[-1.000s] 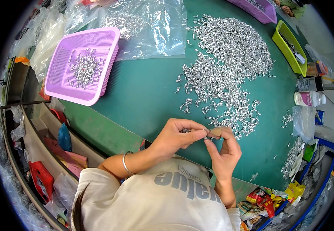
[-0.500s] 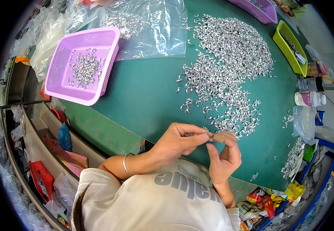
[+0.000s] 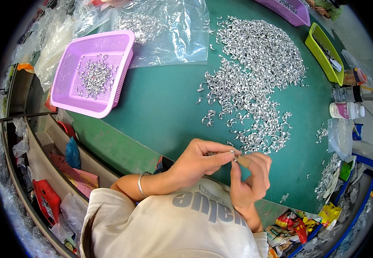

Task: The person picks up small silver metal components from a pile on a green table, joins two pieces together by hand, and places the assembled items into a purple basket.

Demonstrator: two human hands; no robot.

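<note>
My left hand [image 3: 200, 158] and my right hand [image 3: 255, 178] meet at the near edge of the green table, fingertips almost touching. A small silver metal piece [image 3: 234, 157] is pinched between them. More silver bits show inside the curled fingers of my left hand, partly hidden. On my right forefinger there is a tan finger cover [image 3: 243, 161]. Just beyond my hands lies a large spread heap of small curved silver metal pieces [image 3: 262, 56]. To the left stands a purple plastic basket [image 3: 56, 92] with a smaller pile of such pieces in it.
A clear plastic bag [image 3: 186, 41] with more silver pieces lies at the back. A lime-green basket [image 3: 339, 74] and bottles such as a white one [image 3: 345, 110] line the right edge. Another purple basket [image 3: 296, 17] stands far right, near another person's hand [image 3: 322, 11].
My right hand has tilted slightly, and its thumb has risen to meet the forefinger at the metal piece. My left hand has barely moved.
</note>
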